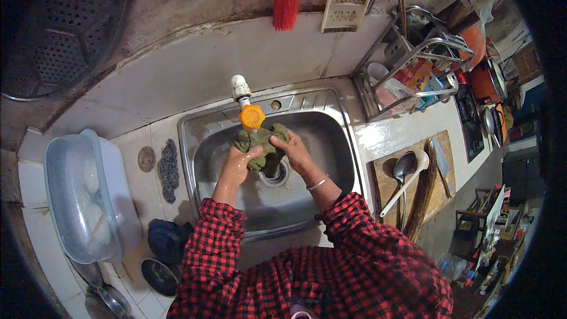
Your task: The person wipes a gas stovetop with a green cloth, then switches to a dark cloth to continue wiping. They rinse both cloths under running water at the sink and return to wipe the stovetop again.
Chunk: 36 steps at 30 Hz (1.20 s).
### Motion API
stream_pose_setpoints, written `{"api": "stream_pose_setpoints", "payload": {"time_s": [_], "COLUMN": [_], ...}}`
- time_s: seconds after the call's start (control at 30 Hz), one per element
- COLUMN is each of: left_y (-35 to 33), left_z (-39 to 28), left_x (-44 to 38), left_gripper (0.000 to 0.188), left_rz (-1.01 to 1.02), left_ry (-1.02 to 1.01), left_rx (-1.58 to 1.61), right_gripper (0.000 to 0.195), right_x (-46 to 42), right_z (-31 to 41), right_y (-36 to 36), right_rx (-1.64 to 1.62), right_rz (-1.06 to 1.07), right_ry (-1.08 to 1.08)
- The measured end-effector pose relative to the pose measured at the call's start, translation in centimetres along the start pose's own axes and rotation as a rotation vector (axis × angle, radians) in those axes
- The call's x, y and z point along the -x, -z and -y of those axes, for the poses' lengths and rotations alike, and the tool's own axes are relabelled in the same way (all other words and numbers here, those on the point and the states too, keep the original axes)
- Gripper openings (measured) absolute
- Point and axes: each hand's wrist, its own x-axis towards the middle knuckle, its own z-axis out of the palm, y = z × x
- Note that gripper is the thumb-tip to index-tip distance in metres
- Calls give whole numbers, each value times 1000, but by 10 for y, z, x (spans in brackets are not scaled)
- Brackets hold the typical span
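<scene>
A wet-looking green cloth (261,141) is bunched between my two hands over a stainless steel sink (310,186). My left hand (239,165) grips its left side, thumb on top. On the other side my right hand (293,149) pinches the cloth near its upper right, a silver bangle (318,182) on that wrist. Directly above the cloth stands a tap with an orange handle (251,117) and a white pipe fitting (239,87). Below the cloth the sink drain (273,176) is partly visible. My fingers under the cloth are hidden.
Left of the sink are a lidded dish box (84,195), a grey scouring pad (168,171) and a dark cloth (168,239). To the right, a wooden chopping board (381,173) bears a ladle (403,166), a spoon and a knife (442,164). Behind it stands a metal rack (416,95).
</scene>
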Motion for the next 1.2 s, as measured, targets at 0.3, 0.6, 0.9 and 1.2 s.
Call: {"api": "stream_pose_setpoints", "payload": {"time_s": [0.3,0.6,0.9,1.2], "left_y": [30,16,-1,2], "left_z": [-28,23,74,14], "left_x": [7,-7,-22,5], "left_gripper": [36,39,40,43], "left_rz": [-150,-44,-38,-323], "left_ry": [-38,6,9,94], "left_rx": [-158,645,602,90], "right_gripper": [41,56,39,39], "right_x": [16,17,6,-38], "right_z": [31,35,18,17], "right_y": [6,-15,-74,3], "right_rx": [-223,-507,1192,942], "right_rz": [116,-9,-208,-232], "right_ry": [-78,-222,459,143]}}
